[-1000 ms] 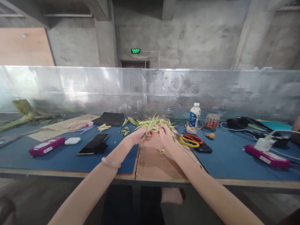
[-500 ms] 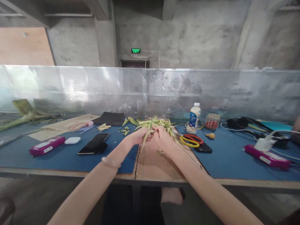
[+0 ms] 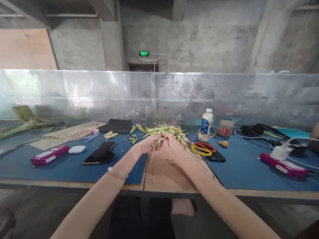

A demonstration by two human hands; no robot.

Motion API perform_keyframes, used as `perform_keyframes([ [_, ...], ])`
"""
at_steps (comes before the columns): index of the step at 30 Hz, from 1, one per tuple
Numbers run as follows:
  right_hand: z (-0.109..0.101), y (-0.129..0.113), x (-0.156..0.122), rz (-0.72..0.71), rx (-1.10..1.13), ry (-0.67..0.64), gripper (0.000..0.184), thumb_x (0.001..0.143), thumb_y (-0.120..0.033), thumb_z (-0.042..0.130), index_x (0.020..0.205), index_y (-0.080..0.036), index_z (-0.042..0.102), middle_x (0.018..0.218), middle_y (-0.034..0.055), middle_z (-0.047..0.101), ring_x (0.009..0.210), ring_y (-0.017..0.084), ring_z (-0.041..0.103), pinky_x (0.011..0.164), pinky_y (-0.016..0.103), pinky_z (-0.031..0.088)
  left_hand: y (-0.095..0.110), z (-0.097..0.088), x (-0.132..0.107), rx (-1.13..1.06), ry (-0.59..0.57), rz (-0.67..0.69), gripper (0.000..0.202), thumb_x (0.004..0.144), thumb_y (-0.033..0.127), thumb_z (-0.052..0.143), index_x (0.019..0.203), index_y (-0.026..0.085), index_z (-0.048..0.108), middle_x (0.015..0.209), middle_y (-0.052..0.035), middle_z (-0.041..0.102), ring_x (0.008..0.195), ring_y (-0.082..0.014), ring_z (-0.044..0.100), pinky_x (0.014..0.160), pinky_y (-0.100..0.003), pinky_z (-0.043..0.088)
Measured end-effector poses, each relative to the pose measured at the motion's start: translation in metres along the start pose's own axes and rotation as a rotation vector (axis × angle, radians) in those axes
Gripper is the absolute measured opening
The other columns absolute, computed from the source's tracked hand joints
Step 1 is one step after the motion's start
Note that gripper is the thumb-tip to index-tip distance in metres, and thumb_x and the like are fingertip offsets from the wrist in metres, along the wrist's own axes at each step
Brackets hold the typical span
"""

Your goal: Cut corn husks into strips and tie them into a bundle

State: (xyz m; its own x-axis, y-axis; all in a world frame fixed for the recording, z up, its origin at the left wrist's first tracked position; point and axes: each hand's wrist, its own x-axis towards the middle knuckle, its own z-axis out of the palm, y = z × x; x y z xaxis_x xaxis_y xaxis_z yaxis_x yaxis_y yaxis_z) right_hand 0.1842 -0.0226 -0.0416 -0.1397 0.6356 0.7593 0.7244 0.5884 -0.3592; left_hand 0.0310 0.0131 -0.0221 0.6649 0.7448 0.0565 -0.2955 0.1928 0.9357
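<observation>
Both of my hands meet over a brown board at the middle of the blue table. My left hand pinches a thin green leaf strip that runs up and away between the hands. My right hand is closed on the same strip, fingertips touching the left hand's. Behind them lies a heap of green leaf strips. A small curled scrap rests on the board under my right wrist.
Yellow and red scissors lie right of the hands on a dark phone, near a white bottle and a small jar. To the left are a black phone, a white case and a pink device. A perforated metal screen backs the table.
The hands have drawn slightly closer together and the leaf strip has tilted a little; my right hand slid left along it. Nothing else on the table moved.
</observation>
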Motion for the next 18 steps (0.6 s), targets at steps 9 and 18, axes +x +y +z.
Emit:
perform_keyframes([
  [9, 0.0047, 0.0034, 0.0016, -0.01, -0.021, 0.019, 0.012, 0.085, -0.022, 0.04, 0.086, -0.018, 0.051, 0.089, 0.0073, 0.055, 0.078, 0.018, 0.051, 0.071, 0.029, 0.042, 0.0018, 0.0014, -0.002, 0.019, 0.01, -0.079, 0.024, 0.09, 0.035, 0.05, 0.09, 0.012, 0.056, 0.068, 0.0031, 0.053, 0.047, -0.0044, 0.045, 0.041, -0.017, 0.039],
  [18, 0.0062, 0.008, 0.0027, -0.015, 0.011, 0.05, 0.011, 0.087, -0.024, 0.042, 0.086, -0.018, 0.051, 0.085, 0.0066, 0.058, 0.072, 0.017, 0.054, 0.069, 0.029, 0.044, 0.0004, 0.0006, 0.0003, 0.051, 0.074, -0.144, 0.023, 0.089, 0.03, 0.053, 0.103, 0.013, 0.057, 0.09, -0.0035, 0.06, 0.068, -0.0108, 0.058, 0.058, -0.025, 0.051],
])
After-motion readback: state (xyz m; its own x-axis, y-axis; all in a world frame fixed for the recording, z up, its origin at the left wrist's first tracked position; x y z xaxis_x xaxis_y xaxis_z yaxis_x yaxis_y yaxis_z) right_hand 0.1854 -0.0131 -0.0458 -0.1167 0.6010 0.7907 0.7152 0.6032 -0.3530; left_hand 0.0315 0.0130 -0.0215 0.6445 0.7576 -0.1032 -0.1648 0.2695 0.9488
